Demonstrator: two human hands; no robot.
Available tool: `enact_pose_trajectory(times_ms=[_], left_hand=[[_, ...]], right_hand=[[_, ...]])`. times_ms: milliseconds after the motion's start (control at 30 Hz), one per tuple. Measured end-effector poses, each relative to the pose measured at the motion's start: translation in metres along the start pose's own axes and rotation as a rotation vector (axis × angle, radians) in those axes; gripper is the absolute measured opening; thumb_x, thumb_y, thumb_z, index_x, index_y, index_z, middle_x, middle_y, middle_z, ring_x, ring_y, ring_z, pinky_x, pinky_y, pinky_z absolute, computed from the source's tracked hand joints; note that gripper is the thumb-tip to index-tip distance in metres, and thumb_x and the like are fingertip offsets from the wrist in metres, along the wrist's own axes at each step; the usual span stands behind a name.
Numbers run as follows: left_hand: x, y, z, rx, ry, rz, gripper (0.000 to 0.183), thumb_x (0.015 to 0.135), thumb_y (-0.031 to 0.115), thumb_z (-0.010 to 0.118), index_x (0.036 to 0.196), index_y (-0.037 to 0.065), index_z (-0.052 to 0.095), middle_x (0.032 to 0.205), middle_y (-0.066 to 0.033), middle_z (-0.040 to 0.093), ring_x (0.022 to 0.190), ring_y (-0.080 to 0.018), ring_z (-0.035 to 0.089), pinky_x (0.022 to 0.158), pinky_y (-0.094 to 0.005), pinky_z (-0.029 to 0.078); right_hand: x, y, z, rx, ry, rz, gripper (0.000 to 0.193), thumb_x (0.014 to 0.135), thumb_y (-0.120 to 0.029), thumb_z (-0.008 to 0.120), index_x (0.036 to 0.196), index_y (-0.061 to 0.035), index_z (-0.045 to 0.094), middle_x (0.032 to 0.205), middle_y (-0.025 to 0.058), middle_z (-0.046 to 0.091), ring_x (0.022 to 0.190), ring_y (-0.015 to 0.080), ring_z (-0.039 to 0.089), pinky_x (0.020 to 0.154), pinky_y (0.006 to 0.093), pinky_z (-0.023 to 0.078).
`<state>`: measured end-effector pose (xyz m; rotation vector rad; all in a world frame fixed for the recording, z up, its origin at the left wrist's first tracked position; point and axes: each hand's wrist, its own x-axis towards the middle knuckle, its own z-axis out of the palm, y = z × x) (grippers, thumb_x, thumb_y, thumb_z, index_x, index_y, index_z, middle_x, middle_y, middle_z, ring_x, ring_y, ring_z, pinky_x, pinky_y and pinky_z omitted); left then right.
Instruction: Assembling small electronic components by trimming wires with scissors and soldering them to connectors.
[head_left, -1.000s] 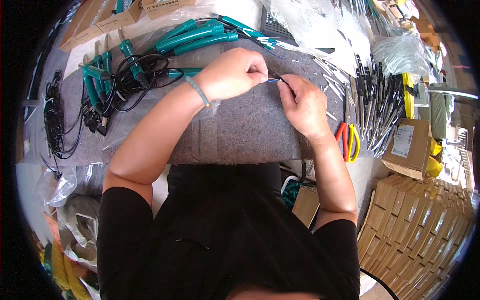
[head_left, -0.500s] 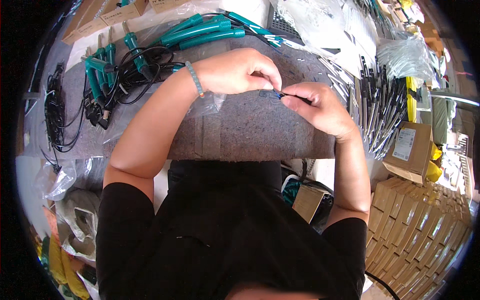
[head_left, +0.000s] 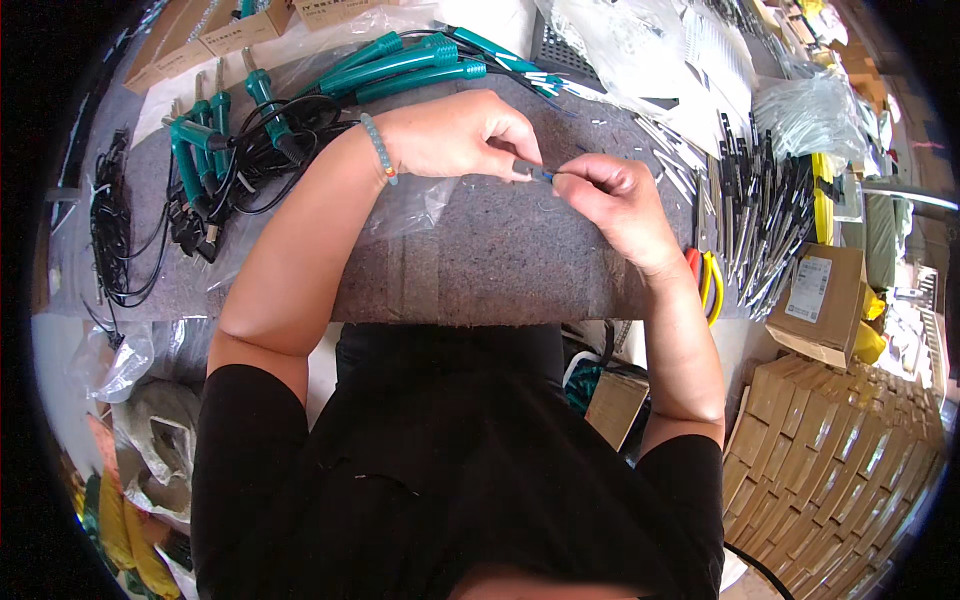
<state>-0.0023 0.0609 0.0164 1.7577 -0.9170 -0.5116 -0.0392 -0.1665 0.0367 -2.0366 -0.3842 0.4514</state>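
Observation:
Above the cloth-covered table (head_left: 490,260), both my hands are closed on a thin piece with a blue wire part (head_left: 545,174). My left hand (head_left: 455,135), with a beaded bracelet at the wrist, pinches its left end, where a small grey flat bit shows at the thumb tip. From the other side, my right hand (head_left: 615,200) grips the wire between thumb and curled fingers. The fingers hide much of the piece, so its full shape is unclear. Behind my left hand lie several green tool handles (head_left: 400,70) with wires at their ends.
Green soldering irons (head_left: 265,95) with black cords (head_left: 285,125) lie at left. A bundle of metal rods with black ends (head_left: 765,210) is at right, by cutters with red and yellow handles (head_left: 708,280). White tubes (head_left: 675,160) lie loose. Cartons (head_left: 820,460) are stacked at lower right.
Both hands have shifted slightly left, and a grey bit now shows at my left thumb. My right forearm has moved left, uncovering the red and yellow cutter handles.

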Motion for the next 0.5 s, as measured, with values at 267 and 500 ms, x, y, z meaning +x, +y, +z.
enact_pose_trajectory(times_ms=[267,500], left_hand=[[0.000,-0.003,0.007,0.078,0.346,-0.211,0.020,0.081,0.020,0.065,0.084,0.002,0.069,0.070,-0.0090,0.067,0.064,-0.0174,0.063,0.060,-0.0308,0.048],[0.003,-0.004,0.025,0.509,0.583,-0.076,0.012,0.081,0.012,0.066,0.082,0.001,0.069,0.077,-0.0145,0.068,0.071,-0.0223,0.066,0.063,-0.0338,0.049]], right_hand=[[0.003,-0.006,0.013,-0.405,0.365,-0.196,0.021,0.083,-0.026,0.063,0.084,-0.0059,0.067,0.077,0.0157,0.065,0.070,0.0312,0.065,0.060,0.0366,0.051],[0.003,-0.018,0.043,-0.975,0.520,-0.296,0.018,0.084,-0.021,0.061,0.072,-0.0091,0.056,0.064,0.0092,0.059,0.056,0.0281,0.061,0.050,0.0377,0.048]])
